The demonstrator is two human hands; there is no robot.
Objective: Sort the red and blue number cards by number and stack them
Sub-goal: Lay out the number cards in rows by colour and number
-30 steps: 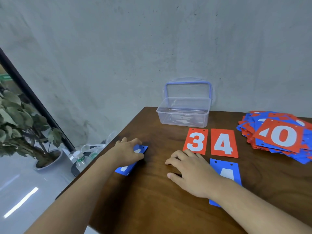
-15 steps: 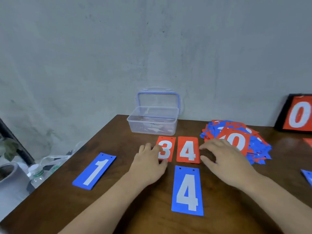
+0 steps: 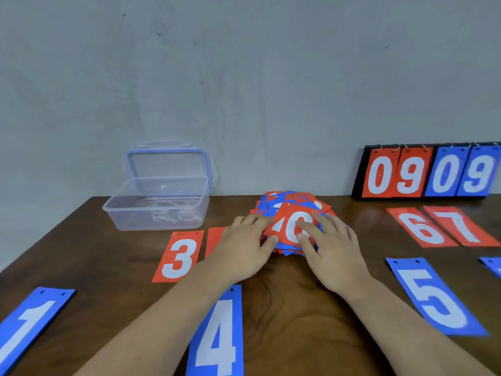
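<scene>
Resting on a loose pile [image 3: 291, 203] of red and blue cards at the middle of the table [image 3: 284, 308], both hands sit flat with palms down — this is the head view, the only one. The left hand [image 3: 241, 248] lies at the pile's left edge, fingers [image 3: 248, 222] slightly spread and laid over the cards' corner; it pinches nothing that can be seen. The right hand [image 3: 329, 248] covers the pile's right side, its fingers [image 3: 306, 226] fanned across the top card [image 3: 290, 226], a red one whose white digits are partly hidden; whether any card is gripped underneath cannot be told.

Sorted cards lie singly around the pile. A red 3 [image 3: 179, 256] is to its left, and just beside that another red card [image 3: 215, 240] is mostly hidden under the left hand. In the near row lie a blue 1 [image 3: 29, 324], a blue 4 [image 3: 218, 332] under the left forearm, and a blue 5 [image 3: 433, 297]. A further blue card [image 3: 492, 265] is cut off by the right edge. A red 6 [image 3: 420, 226] and red 7 [image 3: 461, 225] lie side by side, touching, at the far right.

Against the wall [image 3: 244, 77] stands a scoreboard [image 3: 431, 173] reading 09 in red and 09 in blue — upright, well apart from the pile. A clear box [image 3: 157, 204] with its lid raised sits at the far left of the table.
</scene>
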